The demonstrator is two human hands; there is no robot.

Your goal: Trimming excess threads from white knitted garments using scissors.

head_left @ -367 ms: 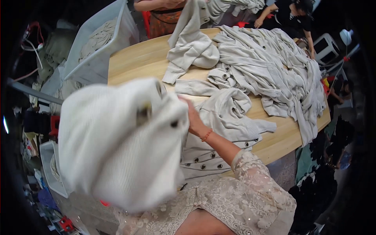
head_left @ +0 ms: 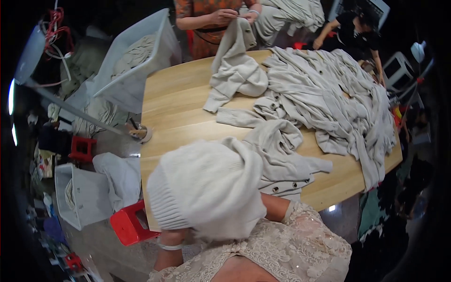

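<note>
A cream knitted sweater (head_left: 206,181) with a ribbed edge is bunched up in front of me, above the near side of the wooden table (head_left: 176,94). My left hand (head_left: 177,235), with a white band at the wrist, reaches under its ribbed edge; the fingers are hidden. Behind the sweater's right side my right forearm disappears, and that hand is covered by the knit. Just beyond, a beige buttoned cardigan (head_left: 275,145) lies on the table with a sleeve spread to the right.
A heap of beige knitwear (head_left: 324,94) covers the table's right side. Across the table a person holds one end of another knit garment (head_left: 237,70); a second person is at the far right. White bins (head_left: 105,87) and a red stool (head_left: 129,225) stand left.
The sweater has come down and to the right, bunching up. My left wrist has come into view, while my right hand has gone behind the knit. The view has shifted slightly.
</note>
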